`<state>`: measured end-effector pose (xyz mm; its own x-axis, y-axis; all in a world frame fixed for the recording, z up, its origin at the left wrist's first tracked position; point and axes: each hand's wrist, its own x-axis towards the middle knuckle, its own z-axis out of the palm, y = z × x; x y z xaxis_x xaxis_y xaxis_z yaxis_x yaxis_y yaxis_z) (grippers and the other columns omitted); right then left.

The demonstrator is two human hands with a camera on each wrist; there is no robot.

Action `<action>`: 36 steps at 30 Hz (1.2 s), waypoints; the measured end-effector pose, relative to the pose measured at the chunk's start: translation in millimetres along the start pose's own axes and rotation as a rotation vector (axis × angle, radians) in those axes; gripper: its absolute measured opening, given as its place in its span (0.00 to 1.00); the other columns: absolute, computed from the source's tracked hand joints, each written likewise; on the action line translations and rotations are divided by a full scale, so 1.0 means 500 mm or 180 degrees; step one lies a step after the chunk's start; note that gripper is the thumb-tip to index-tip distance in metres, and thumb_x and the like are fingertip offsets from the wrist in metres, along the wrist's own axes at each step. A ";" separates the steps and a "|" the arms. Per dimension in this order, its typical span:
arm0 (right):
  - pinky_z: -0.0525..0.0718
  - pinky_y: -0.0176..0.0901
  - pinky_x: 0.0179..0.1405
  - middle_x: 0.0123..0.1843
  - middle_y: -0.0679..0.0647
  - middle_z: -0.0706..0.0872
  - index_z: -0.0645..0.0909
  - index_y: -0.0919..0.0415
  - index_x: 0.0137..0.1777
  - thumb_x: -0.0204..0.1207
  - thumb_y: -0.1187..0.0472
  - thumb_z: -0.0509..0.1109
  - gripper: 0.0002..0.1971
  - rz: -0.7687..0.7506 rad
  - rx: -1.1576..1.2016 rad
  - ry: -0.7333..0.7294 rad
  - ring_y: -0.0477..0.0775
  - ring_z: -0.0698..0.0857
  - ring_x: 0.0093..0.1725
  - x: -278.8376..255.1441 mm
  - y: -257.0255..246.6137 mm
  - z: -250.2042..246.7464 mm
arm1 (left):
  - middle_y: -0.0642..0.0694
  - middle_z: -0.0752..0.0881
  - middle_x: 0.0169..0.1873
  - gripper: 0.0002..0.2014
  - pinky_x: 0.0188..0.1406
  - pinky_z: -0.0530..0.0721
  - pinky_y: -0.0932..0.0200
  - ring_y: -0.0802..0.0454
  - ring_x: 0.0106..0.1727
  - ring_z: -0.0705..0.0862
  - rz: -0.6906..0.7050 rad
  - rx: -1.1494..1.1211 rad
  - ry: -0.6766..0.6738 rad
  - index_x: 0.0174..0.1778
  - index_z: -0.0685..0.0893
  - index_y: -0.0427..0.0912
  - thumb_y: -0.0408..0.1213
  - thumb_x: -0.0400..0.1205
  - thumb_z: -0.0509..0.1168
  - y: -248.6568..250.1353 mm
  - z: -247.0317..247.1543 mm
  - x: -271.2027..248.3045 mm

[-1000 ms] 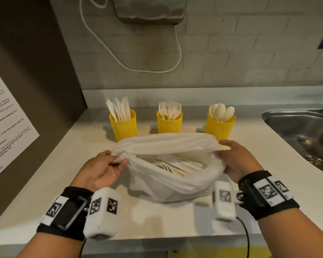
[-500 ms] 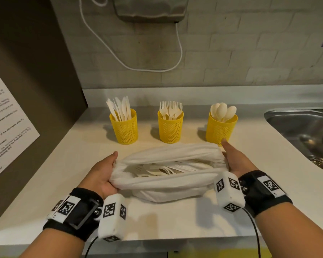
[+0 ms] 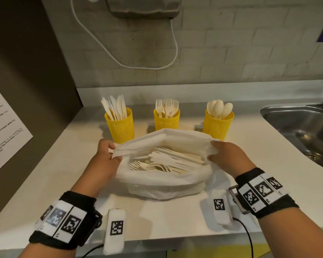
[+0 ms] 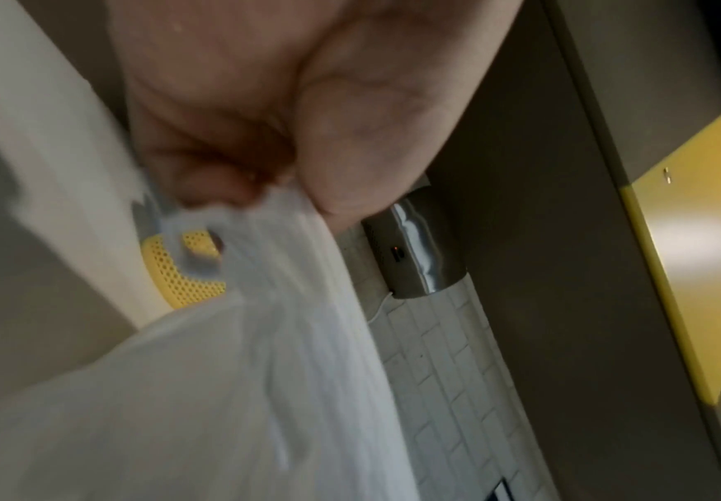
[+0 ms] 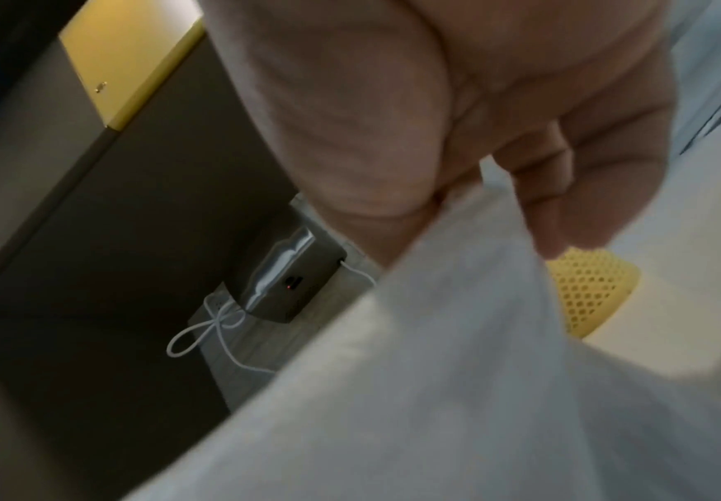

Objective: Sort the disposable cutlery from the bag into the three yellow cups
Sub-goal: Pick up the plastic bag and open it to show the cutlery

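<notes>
1. The left hand (image 3: 104, 161) has thumb and curled fingers pinched on the left edge of the white plastic bag (image 3: 164, 185); the right hand (image 3: 229, 157) grips the bag's right edge the same way.
2. Between them the bag's mouth is held wide open on the counter (image 3: 63, 164), with loose cutlery (image 3: 168, 161), forks among it, lying inside.
3. Just behind the bag stand three yellow cups: knives (image 3: 119, 125) left, forks (image 3: 166, 120) middle, spoons (image 3: 218, 123) right.
4. Judgement: this is the bag-opening step. Next, one hand should let go, reach in, and pick pieces of one type for the matching cup.
</notes>
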<state>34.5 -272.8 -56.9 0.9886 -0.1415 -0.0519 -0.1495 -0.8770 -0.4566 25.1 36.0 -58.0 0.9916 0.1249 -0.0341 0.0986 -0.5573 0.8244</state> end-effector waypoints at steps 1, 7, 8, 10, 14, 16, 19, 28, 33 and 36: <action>0.85 0.52 0.53 0.67 0.62 0.79 0.69 0.62 0.75 0.72 0.65 0.70 0.29 0.0096 0.0275 -0.0151 0.63 0.81 0.57 -0.003 -0.005 0.001 | 0.41 0.82 0.41 0.12 0.26 0.79 0.57 0.43 0.37 0.81 0.0054 -0.0127 -0.0187 0.41 0.71 0.53 0.29 0.82 0.56 0.001 0.000 -0.003; 0.84 0.36 0.27 0.41 0.60 0.89 0.70 0.64 0.71 0.72 0.84 0.52 0.29 0.1010 0.3593 -0.0793 0.50 0.88 0.31 -0.013 -0.004 0.011 | 0.35 0.85 0.48 0.24 0.31 0.88 0.61 0.41 0.46 0.85 -0.0768 -0.2331 -0.0479 0.52 0.82 0.37 0.11 0.73 0.48 0.000 0.017 -0.005; 0.81 0.33 0.18 0.31 0.60 0.88 0.73 0.66 0.67 0.73 0.84 0.47 0.27 0.1207 0.3927 -0.0850 0.51 0.85 0.21 -0.014 0.003 0.007 | 0.34 0.86 0.48 0.26 0.33 0.89 0.60 0.40 0.48 0.86 -0.1012 -0.2769 -0.0616 0.53 0.83 0.34 0.11 0.72 0.47 0.001 0.021 -0.004; 0.80 0.34 0.16 0.28 0.63 0.88 0.77 0.67 0.61 0.73 0.81 0.43 0.26 0.1390 0.4302 -0.1051 0.55 0.84 0.18 -0.025 0.005 0.000 | 0.33 0.90 0.42 0.24 0.43 0.88 0.53 0.38 0.47 0.87 -0.1356 -0.3305 -0.0753 0.41 0.89 0.28 0.14 0.65 0.49 0.004 0.023 -0.005; 0.86 0.65 0.53 0.64 0.74 0.81 0.74 0.72 0.68 0.68 0.74 0.54 0.26 0.1368 0.4353 -0.1445 0.71 0.85 0.53 -0.025 0.004 0.020 | 0.30 0.89 0.34 0.14 0.45 0.81 0.46 0.38 0.35 0.88 -0.1511 -0.3251 -0.0633 0.34 0.86 0.25 0.28 0.72 0.56 -0.004 0.022 -0.004; 0.84 0.63 0.57 0.62 0.71 0.83 0.75 0.70 0.67 0.70 0.73 0.62 0.23 0.1159 0.3356 -0.1133 0.69 0.84 0.55 -0.016 0.001 0.027 | 0.29 0.88 0.43 0.09 0.43 0.85 0.51 0.39 0.36 0.88 -0.1301 -0.2513 -0.0718 0.47 0.84 0.28 0.28 0.75 0.64 -0.017 0.028 -0.002; 0.84 0.44 0.34 0.42 0.60 0.82 0.80 0.65 0.49 0.76 0.68 0.62 0.06 0.0681 0.1542 -0.0489 0.58 0.82 0.40 -0.008 -0.017 0.033 | 0.35 0.88 0.45 0.06 0.49 0.82 0.47 0.38 0.45 0.86 -0.0637 -0.0654 -0.0298 0.48 0.85 0.34 0.31 0.78 0.67 -0.032 0.040 0.008; 0.84 0.50 0.33 0.43 0.58 0.81 0.75 0.54 0.58 0.83 0.70 0.57 0.12 0.1244 0.4572 -0.0677 0.59 0.82 0.35 -0.001 0.020 0.033 | 0.32 0.84 0.47 0.09 0.52 0.80 0.42 0.39 0.43 0.83 -0.1441 -0.2522 -0.0157 0.49 0.81 0.36 0.36 0.85 0.58 -0.040 0.027 0.035; 0.80 0.40 0.18 0.31 0.57 0.80 0.73 0.55 0.43 0.83 0.70 0.55 0.12 0.1413 0.4315 -0.0554 0.55 0.79 0.22 -0.008 0.021 0.049 | 0.36 0.81 0.40 0.12 0.38 0.80 0.46 0.41 0.39 0.81 -0.1526 -0.2687 -0.0073 0.39 0.73 0.46 0.27 0.84 0.53 -0.046 0.038 0.025; 0.79 0.46 0.31 0.35 0.60 0.82 0.76 0.58 0.34 0.81 0.74 0.54 0.18 0.1046 0.3887 -0.0727 0.59 0.81 0.31 -0.011 0.032 0.041 | 0.34 0.81 0.36 0.16 0.31 0.81 0.54 0.42 0.35 0.81 -0.1248 -0.2522 -0.0203 0.34 0.74 0.43 0.20 0.81 0.53 -0.045 0.033 0.014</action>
<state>27.1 -276.7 -82.2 0.9078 -0.0820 -0.4114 -0.3912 0.1885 -0.9008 31.3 35.8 -86.2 0.9038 0.1284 -0.4082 0.3685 0.2511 0.8951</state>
